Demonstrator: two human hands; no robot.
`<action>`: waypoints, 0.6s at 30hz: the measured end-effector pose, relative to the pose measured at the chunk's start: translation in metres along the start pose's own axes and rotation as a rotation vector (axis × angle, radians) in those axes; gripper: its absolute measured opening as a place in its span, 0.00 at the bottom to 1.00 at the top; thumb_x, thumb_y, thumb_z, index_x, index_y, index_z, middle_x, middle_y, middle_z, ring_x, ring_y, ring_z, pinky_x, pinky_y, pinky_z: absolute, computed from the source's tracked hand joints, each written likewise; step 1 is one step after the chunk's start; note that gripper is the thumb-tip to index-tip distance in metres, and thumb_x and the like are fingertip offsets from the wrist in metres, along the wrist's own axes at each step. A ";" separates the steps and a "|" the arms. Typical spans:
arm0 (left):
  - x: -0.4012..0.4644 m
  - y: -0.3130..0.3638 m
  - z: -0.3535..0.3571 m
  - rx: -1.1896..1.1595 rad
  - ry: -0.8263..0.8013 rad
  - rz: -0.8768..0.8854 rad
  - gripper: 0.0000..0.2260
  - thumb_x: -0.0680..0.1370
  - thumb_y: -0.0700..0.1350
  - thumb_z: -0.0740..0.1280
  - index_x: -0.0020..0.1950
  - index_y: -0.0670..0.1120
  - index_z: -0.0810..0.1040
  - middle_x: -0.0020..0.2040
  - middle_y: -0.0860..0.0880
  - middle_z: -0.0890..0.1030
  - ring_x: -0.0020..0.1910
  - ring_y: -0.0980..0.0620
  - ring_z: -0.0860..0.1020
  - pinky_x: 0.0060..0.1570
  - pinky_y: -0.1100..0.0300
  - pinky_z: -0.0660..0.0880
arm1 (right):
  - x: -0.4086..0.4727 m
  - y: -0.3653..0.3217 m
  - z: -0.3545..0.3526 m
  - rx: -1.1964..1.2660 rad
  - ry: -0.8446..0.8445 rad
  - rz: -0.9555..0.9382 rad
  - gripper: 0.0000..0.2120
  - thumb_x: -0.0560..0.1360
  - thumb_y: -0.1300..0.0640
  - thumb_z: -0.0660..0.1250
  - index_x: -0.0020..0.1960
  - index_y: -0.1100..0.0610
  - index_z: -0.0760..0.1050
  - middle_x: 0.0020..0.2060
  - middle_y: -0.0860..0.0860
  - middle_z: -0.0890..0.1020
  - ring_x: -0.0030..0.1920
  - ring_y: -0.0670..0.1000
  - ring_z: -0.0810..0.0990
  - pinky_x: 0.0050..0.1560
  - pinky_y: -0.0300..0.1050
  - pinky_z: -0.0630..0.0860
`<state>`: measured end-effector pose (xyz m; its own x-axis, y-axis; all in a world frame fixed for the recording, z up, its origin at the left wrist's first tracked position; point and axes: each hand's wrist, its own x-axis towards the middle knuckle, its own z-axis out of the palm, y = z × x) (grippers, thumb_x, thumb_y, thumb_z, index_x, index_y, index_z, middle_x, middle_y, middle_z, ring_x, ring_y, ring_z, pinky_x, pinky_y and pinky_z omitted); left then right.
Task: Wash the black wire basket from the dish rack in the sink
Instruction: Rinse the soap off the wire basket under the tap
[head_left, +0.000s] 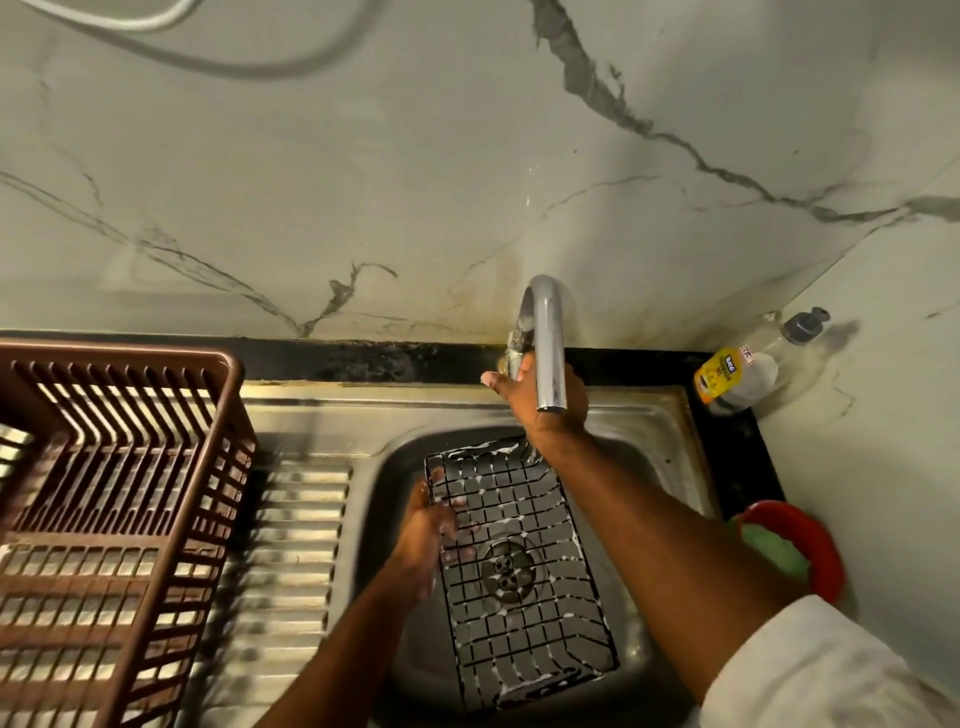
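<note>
You've got the soapy black wire basket (519, 566) down in the sink (670, 415), left hand (428, 530) gripping its left rim, right hand (540, 395) wrapped round the tap (545, 343) base — it looks light, stiff but slick, so hold the rim wires

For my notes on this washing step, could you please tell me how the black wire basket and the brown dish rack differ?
The black wire basket is thin metal grid, soapy, lying in the sink, held by the left hand. The brown dish rack is larger, slatted plastic, dry-looking, untouched on the drainboard. Both are open, rectangular and empty.
</note>
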<state>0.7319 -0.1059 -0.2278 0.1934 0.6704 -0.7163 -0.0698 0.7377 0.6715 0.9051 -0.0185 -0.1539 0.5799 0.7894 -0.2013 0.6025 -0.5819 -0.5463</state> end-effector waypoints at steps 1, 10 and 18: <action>-0.001 0.001 0.000 -0.001 -0.001 -0.001 0.29 0.80 0.33 0.56 0.79 0.54 0.63 0.64 0.41 0.79 0.60 0.32 0.80 0.50 0.43 0.79 | -0.002 0.003 0.002 0.071 -0.035 -0.001 0.20 0.67 0.35 0.76 0.41 0.49 0.75 0.40 0.49 0.83 0.40 0.50 0.83 0.41 0.47 0.83; -0.003 0.000 0.001 0.007 -0.006 -0.018 0.28 0.79 0.32 0.57 0.75 0.55 0.66 0.61 0.40 0.80 0.63 0.29 0.78 0.57 0.37 0.77 | -0.049 0.018 -0.027 1.130 -0.523 0.362 0.08 0.78 0.62 0.69 0.52 0.68 0.80 0.34 0.54 0.82 0.22 0.41 0.73 0.19 0.30 0.66; -0.018 0.009 0.013 0.021 -0.053 0.014 0.36 0.67 0.39 0.64 0.75 0.54 0.66 0.63 0.39 0.79 0.61 0.31 0.79 0.54 0.38 0.79 | -0.064 0.005 -0.033 0.751 -0.335 0.303 0.08 0.68 0.73 0.63 0.41 0.63 0.76 0.31 0.51 0.73 0.28 0.46 0.68 0.26 0.38 0.66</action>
<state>0.7404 -0.1120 -0.2063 0.2442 0.6753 -0.6960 -0.0526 0.7259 0.6858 0.8893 -0.0783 -0.1168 0.3941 0.7064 -0.5880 -0.1401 -0.5861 -0.7981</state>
